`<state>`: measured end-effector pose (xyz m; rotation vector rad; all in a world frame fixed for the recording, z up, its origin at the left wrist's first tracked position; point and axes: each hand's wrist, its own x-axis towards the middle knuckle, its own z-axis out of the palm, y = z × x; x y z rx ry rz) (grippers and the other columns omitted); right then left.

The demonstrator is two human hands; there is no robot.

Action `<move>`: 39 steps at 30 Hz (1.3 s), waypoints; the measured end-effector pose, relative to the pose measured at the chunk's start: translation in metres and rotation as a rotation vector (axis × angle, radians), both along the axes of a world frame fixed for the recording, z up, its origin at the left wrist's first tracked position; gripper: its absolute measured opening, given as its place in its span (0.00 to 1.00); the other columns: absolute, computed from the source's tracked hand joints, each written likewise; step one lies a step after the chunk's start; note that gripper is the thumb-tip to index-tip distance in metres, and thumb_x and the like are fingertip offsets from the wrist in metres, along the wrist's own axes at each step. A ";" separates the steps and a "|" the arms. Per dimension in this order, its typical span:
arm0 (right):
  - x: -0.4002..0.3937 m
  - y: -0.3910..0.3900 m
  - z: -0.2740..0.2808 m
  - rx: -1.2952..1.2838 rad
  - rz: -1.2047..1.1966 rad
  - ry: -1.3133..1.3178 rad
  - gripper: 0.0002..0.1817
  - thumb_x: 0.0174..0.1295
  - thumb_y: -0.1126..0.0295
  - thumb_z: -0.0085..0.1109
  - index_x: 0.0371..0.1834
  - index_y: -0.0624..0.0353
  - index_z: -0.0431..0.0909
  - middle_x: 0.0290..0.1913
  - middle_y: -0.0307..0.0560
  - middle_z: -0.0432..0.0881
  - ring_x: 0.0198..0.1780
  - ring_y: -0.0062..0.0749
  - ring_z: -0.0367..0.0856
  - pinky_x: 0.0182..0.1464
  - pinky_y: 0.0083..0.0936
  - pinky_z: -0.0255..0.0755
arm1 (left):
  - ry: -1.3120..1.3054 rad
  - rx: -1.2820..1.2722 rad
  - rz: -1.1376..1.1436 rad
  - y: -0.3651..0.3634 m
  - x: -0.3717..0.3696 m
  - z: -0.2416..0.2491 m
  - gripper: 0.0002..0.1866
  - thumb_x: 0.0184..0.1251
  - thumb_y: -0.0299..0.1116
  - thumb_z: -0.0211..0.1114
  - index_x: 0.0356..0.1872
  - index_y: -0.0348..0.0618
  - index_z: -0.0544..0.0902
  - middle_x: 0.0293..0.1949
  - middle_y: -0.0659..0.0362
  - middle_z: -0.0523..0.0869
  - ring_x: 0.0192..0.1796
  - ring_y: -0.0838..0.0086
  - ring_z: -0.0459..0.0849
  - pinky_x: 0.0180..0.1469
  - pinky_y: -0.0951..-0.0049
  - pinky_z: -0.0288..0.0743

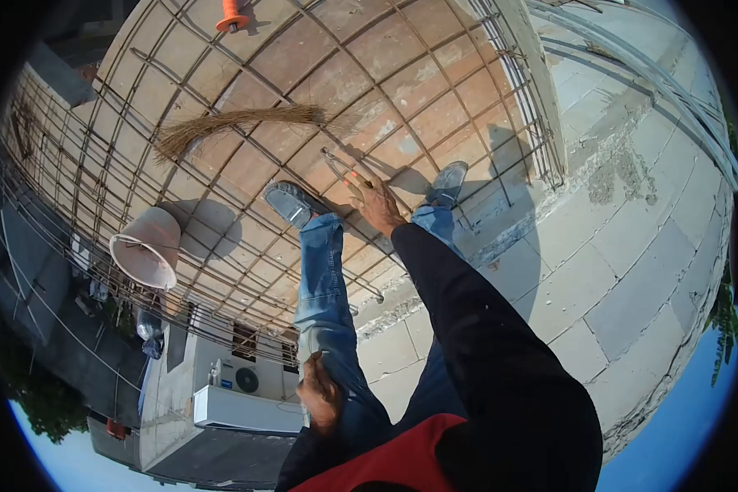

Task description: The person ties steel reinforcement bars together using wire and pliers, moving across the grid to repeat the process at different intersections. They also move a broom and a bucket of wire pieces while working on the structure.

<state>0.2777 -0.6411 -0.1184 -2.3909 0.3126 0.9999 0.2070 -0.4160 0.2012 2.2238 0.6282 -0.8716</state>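
My right hand [377, 207] reaches down between my shoes, over the rebar grid [377, 84]. Its fingers are closed around the handles of pincers [334, 162] with orange on the grips, and the metal jaws point away from me. My left hand [319, 395] is by my left knee, against the jeans, with its fingers curled in. What it holds, if anything, is hidden. A bundle of thin straw-like bristles, like a broom head [242, 125], lies across the bars ahead of my left shoe [291, 203].
A dirty bucket [145, 250] lies tilted on the bars at left. An orange-handled tool [232, 18] is at the top. Upright bars [517, 82] line a low wall on the right. Pale blocks [582, 283] form the surface there. Beyond the left edge, a building [172, 402] stands lower down.
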 end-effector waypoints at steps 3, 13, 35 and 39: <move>-0.012 -0.011 0.015 -0.165 0.046 -0.155 0.33 0.60 0.56 0.61 0.66 0.58 0.64 0.65 0.67 0.59 0.64 0.63 0.61 0.61 0.52 0.60 | 0.012 0.057 -0.113 -0.009 -0.005 -0.001 0.10 0.70 0.24 0.51 0.44 0.38 0.80 0.25 0.45 0.83 0.23 0.57 0.84 0.26 0.64 0.73; -0.005 -0.044 0.215 1.184 0.214 -0.397 0.13 0.65 0.64 0.55 0.45 0.62 0.77 0.43 0.50 0.80 0.43 0.42 0.80 0.49 0.39 0.72 | 0.212 -0.335 -0.473 -0.087 0.076 0.001 0.10 0.72 0.30 0.53 0.43 0.38 0.81 0.21 0.51 0.79 0.21 0.68 0.78 0.26 0.67 0.68; -0.094 -0.361 0.263 0.956 -0.634 -0.168 0.09 0.64 0.67 0.56 0.38 0.61 0.81 0.26 0.49 0.83 0.28 0.40 0.82 0.31 0.32 0.72 | 0.545 -0.571 -1.284 -0.433 0.167 -0.011 0.11 0.68 0.27 0.58 0.47 0.34 0.82 0.29 0.52 0.85 0.28 0.73 0.82 0.34 0.72 0.76; -0.097 -0.380 0.270 0.964 -0.682 -0.291 0.09 0.64 0.68 0.56 0.36 0.62 0.80 0.24 0.48 0.82 0.26 0.37 0.82 0.30 0.30 0.72 | 0.522 -0.605 -1.455 -0.466 0.180 -0.016 0.11 0.64 0.24 0.59 0.46 0.36 0.83 0.38 0.46 0.87 0.36 0.61 0.88 0.39 0.68 0.79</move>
